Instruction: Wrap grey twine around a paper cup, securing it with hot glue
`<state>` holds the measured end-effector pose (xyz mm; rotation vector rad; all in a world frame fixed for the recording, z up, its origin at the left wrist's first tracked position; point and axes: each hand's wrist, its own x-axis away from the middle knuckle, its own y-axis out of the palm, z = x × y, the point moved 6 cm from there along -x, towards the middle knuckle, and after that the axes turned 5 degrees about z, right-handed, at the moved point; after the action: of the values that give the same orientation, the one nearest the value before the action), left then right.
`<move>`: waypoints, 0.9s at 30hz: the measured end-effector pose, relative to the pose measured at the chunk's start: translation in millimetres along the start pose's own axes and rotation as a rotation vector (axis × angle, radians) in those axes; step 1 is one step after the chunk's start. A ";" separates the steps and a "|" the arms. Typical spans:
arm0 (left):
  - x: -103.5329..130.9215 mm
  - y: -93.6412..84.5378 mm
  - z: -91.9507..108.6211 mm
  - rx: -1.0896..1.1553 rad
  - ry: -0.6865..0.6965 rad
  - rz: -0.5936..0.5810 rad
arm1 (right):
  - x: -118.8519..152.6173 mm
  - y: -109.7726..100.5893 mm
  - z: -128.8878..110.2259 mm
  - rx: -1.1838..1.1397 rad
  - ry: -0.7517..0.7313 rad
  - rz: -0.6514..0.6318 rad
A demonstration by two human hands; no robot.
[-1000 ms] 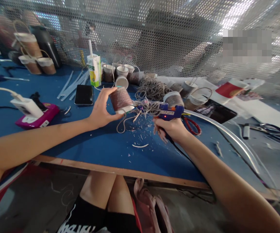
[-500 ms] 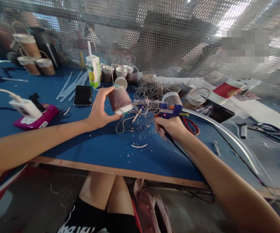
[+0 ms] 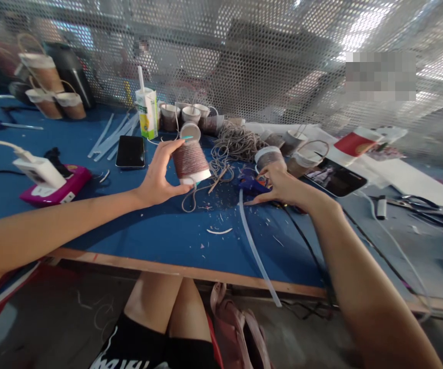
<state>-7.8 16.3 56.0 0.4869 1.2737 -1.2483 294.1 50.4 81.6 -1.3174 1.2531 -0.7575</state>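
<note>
My left hand (image 3: 159, 171) grips a paper cup (image 3: 190, 161) wrapped in brown cord, thumb at its white rim and fingers at its other end. The cup is tilted with the rim facing down, and a loose cord end loops below it. My right hand (image 3: 282, 187) is over a blue glue gun (image 3: 248, 180) lying on the table, thumb and fingers apart; its far fingers are partly hidden. From the gun a long translucent glue stick (image 3: 254, 246) reaches past the table's front edge. Behind that hand lies another cord-wrapped cup (image 3: 269, 154).
A heap of grey cord (image 3: 238, 141) and several wrapped cups (image 3: 170, 117) line the back, beside a drink carton (image 3: 146, 114). A phone (image 3: 130, 151) and a pink power strip (image 3: 58, 184) lie left. Scissors (image 3: 423, 207) and another phone (image 3: 336, 177) lie right. Scraps litter the middle.
My right hand has lowered the glue gun onto the table and loosened its fingers from it. The glue stick has swung from the right to point toward the front edge. My left hand stays nearly still.
</note>
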 end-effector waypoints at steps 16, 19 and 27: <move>2.1 0.8 2.8 -0.058 -0.027 0.035 | 56.7 51.4 -146.0 -1.329 -0.307 -0.465; 1.3 2.4 5.7 -0.033 0.013 0.026 | 62.2 41.8 -154.3 -1.476 -0.327 -0.634; 0.7 6.3 1.5 0.059 -0.029 -0.035 | 31.4 16.7 -107.9 -1.443 0.095 -0.158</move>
<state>-1.7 16.9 53.7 0.4893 1.2287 -1.3209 195.7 -6.2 78.2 -2.5304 1.8577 0.1448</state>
